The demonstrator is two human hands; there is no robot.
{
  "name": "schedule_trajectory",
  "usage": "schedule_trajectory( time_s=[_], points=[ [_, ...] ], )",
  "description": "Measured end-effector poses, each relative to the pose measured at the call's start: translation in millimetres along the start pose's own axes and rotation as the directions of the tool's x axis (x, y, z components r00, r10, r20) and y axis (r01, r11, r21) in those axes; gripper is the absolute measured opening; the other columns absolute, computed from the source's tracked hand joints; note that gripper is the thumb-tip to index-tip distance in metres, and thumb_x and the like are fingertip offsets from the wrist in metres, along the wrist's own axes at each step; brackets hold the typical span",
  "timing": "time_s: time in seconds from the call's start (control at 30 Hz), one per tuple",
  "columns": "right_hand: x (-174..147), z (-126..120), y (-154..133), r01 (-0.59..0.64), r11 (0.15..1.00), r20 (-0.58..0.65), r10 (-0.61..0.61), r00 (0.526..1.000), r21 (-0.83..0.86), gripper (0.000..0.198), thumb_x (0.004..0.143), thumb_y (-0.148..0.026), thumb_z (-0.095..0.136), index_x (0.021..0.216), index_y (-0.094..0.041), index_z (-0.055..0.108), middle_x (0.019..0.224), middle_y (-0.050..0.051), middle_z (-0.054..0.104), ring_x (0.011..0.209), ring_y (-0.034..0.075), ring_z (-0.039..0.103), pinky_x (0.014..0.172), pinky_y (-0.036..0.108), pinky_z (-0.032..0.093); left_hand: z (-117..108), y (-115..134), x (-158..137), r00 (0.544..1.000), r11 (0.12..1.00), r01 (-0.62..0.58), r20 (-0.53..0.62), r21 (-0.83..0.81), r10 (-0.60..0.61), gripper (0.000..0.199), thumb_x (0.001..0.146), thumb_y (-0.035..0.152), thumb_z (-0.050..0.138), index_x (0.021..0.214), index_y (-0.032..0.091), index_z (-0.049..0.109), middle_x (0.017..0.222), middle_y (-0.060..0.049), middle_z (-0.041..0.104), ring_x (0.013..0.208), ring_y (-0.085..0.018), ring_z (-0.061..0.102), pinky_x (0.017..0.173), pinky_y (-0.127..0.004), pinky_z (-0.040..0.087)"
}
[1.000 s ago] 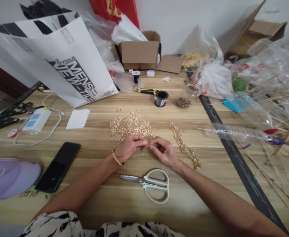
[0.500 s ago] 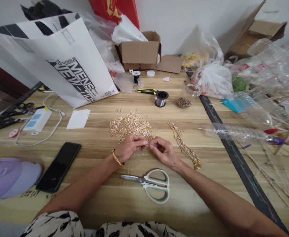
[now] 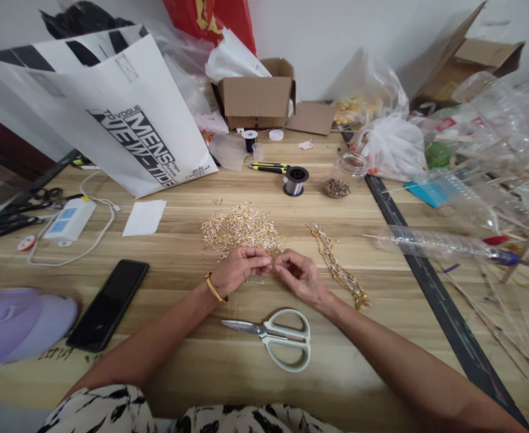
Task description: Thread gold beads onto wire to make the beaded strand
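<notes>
My left hand and my right hand meet fingertip to fingertip at the near edge of a loose heap of small gold and silver pieces. Both hands are closed in a pinch; whatever sits between the fingertips is too small to make out. A short silver chain shows under the left hand. Strands of gold and silver chain lie to the right of my right hand. White-handled scissors rest on the table nearer to me, blades pointing left.
A black phone, a white paper and a white power strip lie to the left. Behind the heap stand a wire spool, a cutter knife and a jar of beads. Plastic bottles crowd the right.
</notes>
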State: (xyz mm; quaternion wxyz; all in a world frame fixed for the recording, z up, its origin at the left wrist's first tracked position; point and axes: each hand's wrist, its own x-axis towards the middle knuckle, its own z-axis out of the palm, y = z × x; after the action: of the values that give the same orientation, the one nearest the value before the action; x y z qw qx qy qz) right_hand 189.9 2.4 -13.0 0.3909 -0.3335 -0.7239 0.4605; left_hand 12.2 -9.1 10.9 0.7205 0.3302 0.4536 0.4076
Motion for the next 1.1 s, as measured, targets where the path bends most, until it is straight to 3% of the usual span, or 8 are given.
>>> schedule_trajectory(
  time_s=[0.5, 1.1],
  points=[
    [0.5, 0.2, -0.3, -0.029, 0.999, -0.025, 0.029, 0.999, 0.015, 0.015, 0.084, -0.030, 0.057, 0.079, -0.016, 0.060, 0.070, 0.003, 0.059, 0.059, 0.012, 0.051, 0.052, 0.023, 0.039, -3.4, -1.5, 0.2, 0.991, 0.955, -0.133, 0.003, 0.265, 0.137, 0.014, 0.066, 0.020, 0.073, 0.076, 0.011, 0.070, 0.066, -0.002, 0.067, 0.062, -0.010, 0.057, 0.064, -0.023, 0.046],
    [0.6, 0.3, 2.6, -0.034, 0.999, -0.003, 0.034, 0.999, 0.019, 0.015, 0.085, -0.029, 0.056, 0.079, -0.016, 0.060, 0.070, 0.002, 0.057, 0.060, 0.012, 0.048, 0.053, 0.023, 0.037, -1.5, 2.3, -1.2, 0.986, 0.925, -0.160, 0.003, 0.346, 0.169, 0.013, 0.068, 0.020, 0.072, 0.077, 0.011, 0.071, 0.065, -0.002, 0.066, 0.062, -0.010, 0.056, 0.065, -0.023, 0.045]
  ],
)
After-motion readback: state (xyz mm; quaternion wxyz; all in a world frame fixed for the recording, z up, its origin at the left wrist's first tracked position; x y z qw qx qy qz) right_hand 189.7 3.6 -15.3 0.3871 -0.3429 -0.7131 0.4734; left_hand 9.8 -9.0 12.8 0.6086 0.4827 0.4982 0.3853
